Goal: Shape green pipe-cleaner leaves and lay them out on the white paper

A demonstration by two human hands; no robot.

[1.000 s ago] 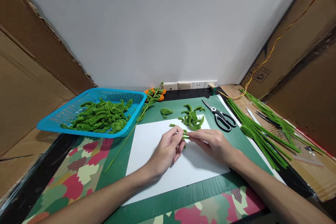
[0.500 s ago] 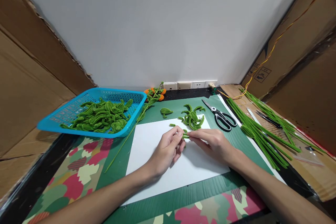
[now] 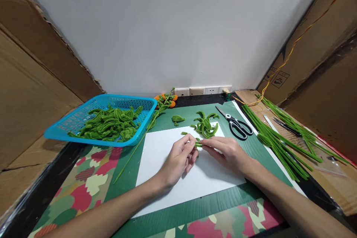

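A pale wall point(image 3: 167, 29) and sheets of brown cardboard point(image 3: 320, 48) frame a black desk point(image 3: 200, 100), where a person works over a white sheet point(image 3: 158, 163) laid on a green mat point(image 3: 195, 108). Near the middle of the sheet, the left hand point(image 3: 178, 158) and right hand point(image 3: 230, 152) meet at a small fuzzy green piece point(image 3: 198, 144), which bridges the narrow gap between them. The left thumb and forefinger pinch its near-hidden left end; the right fingers point(image 3: 209, 142), drawn close together, grip the opposite end. How much of it the left hand conceals cannot be told.

Just beyond the fingertips, a cluster of curled green pieces point(image 3: 205, 124) straddles the sheet's far edge, while a short green bit point(image 3: 184, 132) lies on the paper just beyond the left hand. A single leaf-shaped piece point(image 3: 177, 119) rests on the mat farther back. Black-handled scissors point(image 3: 237, 126) lie partly spread to the right, near long green stems point(image 3: 284, 152). At left, a blue basket point(image 3: 97, 141) holds a heap of green leaf shapes point(image 3: 111, 122), beside a long-stemmed flower spray with orange blooms point(image 3: 173, 103).
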